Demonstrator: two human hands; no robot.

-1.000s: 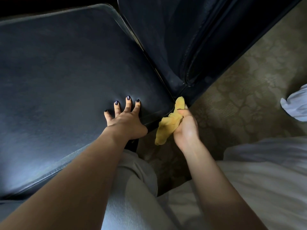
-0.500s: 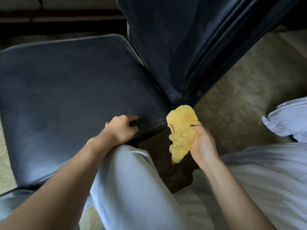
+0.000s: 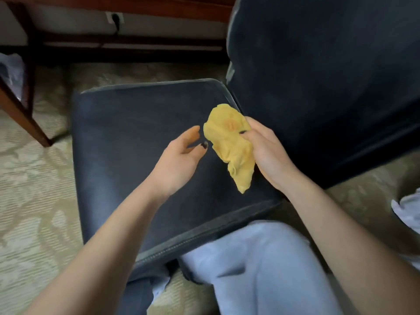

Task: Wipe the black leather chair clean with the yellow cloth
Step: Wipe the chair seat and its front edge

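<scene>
Right hand (image 3: 268,153) gripping crumpled yellow cloth (image 3: 231,146) above chair (image 3: 127,155) seat's right edge, left hand (image 3: 179,160) beside it, fingers relaxed, holding nothing

Chair seat (image 3: 127,142) sits centre on the carpet (image 3: 34,201), its backrest (image 3: 329,76) rising at right. Above the seat, the cloth (image 3: 231,146) lies between the hands: left hand (image 3: 179,160) just beside it at left, right hand (image 3: 270,153) holding it at right. A furniture leg (image 3: 20,105) stands far left.

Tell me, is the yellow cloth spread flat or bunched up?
Bunched up: the cloth hangs crumpled from the right hand, over the chair seat.
</scene>
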